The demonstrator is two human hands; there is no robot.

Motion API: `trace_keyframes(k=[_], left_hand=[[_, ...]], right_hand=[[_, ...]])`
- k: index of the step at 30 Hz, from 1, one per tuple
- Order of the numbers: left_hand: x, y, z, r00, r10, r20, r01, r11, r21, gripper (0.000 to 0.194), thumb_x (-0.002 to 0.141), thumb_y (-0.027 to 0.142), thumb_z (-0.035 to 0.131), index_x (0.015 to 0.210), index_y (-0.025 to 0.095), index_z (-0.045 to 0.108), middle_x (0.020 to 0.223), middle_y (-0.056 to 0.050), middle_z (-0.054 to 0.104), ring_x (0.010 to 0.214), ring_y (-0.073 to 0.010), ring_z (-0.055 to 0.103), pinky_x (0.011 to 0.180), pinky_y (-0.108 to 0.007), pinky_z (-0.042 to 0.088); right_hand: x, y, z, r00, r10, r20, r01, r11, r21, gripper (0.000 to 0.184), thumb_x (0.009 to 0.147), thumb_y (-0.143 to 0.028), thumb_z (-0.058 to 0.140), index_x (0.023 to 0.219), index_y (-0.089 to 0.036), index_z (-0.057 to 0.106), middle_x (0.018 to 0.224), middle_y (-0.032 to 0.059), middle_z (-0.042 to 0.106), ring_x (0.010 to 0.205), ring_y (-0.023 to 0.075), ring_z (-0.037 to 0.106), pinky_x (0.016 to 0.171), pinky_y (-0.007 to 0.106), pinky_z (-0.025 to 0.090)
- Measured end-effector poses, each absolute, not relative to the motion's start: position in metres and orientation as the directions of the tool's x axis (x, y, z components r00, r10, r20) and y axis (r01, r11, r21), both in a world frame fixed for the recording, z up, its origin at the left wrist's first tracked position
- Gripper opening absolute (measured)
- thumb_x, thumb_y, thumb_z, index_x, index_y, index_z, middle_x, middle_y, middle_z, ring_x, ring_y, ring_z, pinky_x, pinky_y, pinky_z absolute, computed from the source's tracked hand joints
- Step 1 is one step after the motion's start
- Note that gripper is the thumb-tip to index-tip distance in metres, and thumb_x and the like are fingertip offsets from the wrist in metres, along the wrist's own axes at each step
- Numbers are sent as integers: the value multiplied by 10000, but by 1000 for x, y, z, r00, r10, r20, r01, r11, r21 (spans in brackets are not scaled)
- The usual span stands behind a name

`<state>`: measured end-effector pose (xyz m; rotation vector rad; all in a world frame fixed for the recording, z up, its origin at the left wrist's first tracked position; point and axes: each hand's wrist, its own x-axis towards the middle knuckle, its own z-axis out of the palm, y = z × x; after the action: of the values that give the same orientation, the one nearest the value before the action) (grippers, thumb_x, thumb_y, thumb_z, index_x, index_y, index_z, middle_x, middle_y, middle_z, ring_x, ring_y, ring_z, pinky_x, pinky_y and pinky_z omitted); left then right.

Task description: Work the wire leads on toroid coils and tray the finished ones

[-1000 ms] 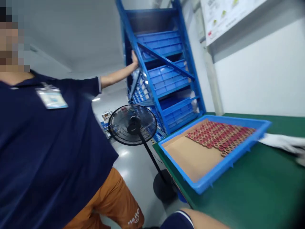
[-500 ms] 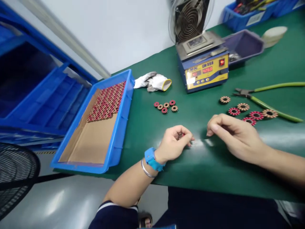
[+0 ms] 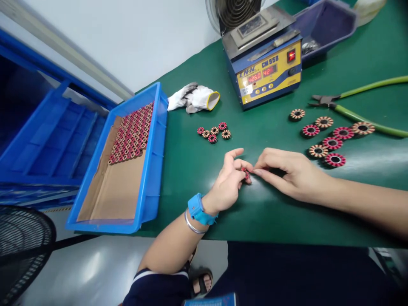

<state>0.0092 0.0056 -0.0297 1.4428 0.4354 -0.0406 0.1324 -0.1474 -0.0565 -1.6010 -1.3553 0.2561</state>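
A small ring-shaped stator (image 3: 245, 173) with red windings is held between the fingers of my left hand (image 3: 227, 185), its index finger raised. Thumb and forefinger of my right hand (image 3: 291, 172) are pinched together at the stator's right side. What lies in that pinch is too small to make out. Behind my left hand is a group of several stators (image 3: 212, 138), some red and some copper-coloured. To the right, beyond my right hand, several larger-looking stators (image 3: 332, 143) lie loose on the green table (image 3: 197, 170).
A blue bin (image 3: 149, 182) on the left holds rows of stators on cardboard. White gloves (image 3: 194, 97) lie behind. At the back stands a lit solder pot (image 3: 264, 72), with a purple tray (image 3: 328, 29) beside it. Green-handled cutters (image 3: 328, 101) lie at the right.
My right hand has moved left and now meets my left hand at the stator. The left index finger has lifted. The camera view has shifted slightly.
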Motion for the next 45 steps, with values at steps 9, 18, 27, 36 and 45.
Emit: trace_keyframes(k=[9, 18, 27, 36, 45], left_hand=[[8, 10, -35, 959, 198, -204, 161, 215, 963, 563, 906, 433, 723, 1313, 205, 408, 1081, -72, 645, 898, -166, 673, 753, -282, 554], [11, 14, -42, 945, 260, -196, 126, 263, 957, 735, 891, 436, 744, 1480, 218, 364, 1177, -111, 712, 931, -172, 686, 786, -292, 554], [12, 16, -49, 945, 313, -97, 61, 124, 990, 780, 893, 415, 764, 1512, 199, 341, 1186, -122, 718, 965, -163, 688, 781, -271, 553], [10, 13, -52, 954, 293, -61, 31, 105, 994, 773, 885, 371, 782, 1513, 229, 354, 1196, -111, 716, 982, -170, 687, 814, -294, 563], [12, 11, -52, 911, 413, 2, -26, 51, 998, 802, 825, 323, 836, 1484, 222, 390, 1185, -98, 721, 1029, -178, 696, 872, -291, 560]], right_hand=[[139, -159, -40, 456, 771, 445, 624, 80, -777, 196, 963, -179, 559, 771, -216, 548, 713, 3, 575, 609, 134, 534, 567, 287, 440], [138, -159, -48, 452, 822, 345, 650, -40, -759, 122, 963, -312, 600, 986, -201, 644, 801, 32, 630, 648, 169, 600, 600, 325, 481], [143, -162, -42, 539, 761, 361, 588, -33, -808, 137, 952, -245, 573, 824, -209, 605, 731, 20, 628, 597, 146, 577, 565, 288, 471], [140, -157, -43, 445, 811, 381, 668, -17, -744, 221, 990, -250, 514, 803, -219, 629, 725, 25, 650, 606, 154, 590, 568, 294, 451], [130, -154, -44, 442, 876, 192, 528, -81, -845, 243, 920, -388, 629, 791, -189, 684, 575, -13, 617, 469, 125, 535, 479, 265, 412]])
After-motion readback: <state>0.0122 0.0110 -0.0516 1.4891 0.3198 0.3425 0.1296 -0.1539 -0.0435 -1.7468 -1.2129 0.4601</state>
